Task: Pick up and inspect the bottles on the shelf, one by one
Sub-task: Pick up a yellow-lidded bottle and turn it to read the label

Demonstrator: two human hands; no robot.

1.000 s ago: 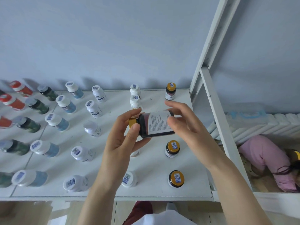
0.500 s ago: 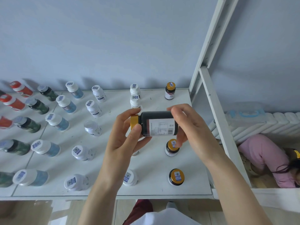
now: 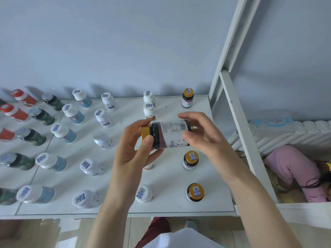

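Observation:
I hold a dark bottle (image 3: pixel 167 135) with a gold cap and white label sideways above the white shelf (image 3: pixel 172 204), cap pointing left. My left hand (image 3: pixel 133 149) grips the cap end with thumb and fingers. My right hand (image 3: pixel 202 138) holds the bottom end, fingers curled over the label. Three more gold-capped dark bottles stand upright on the shelf: one at the back (image 3: pixel 187 97), one under my right hand (image 3: pixel 191 160), one near the front edge (image 3: pixel 195 192). A white bottle (image 3: pixel 144 193) stands near the front beside my left forearm.
Rows of white-capped, green and red bottles fill the shelf to the left (image 3: pixel 53 133). A white shelf post (image 3: pixel 238 111) rises on the right. Beyond it lie a white radiator (image 3: pixel 290 131) and a person in pink (image 3: pixel 295 169) low on the floor.
The bottle has been turned about its long axis between my hands, so a different part of the label with the barcode faces up. My right fingers have shifted on it.

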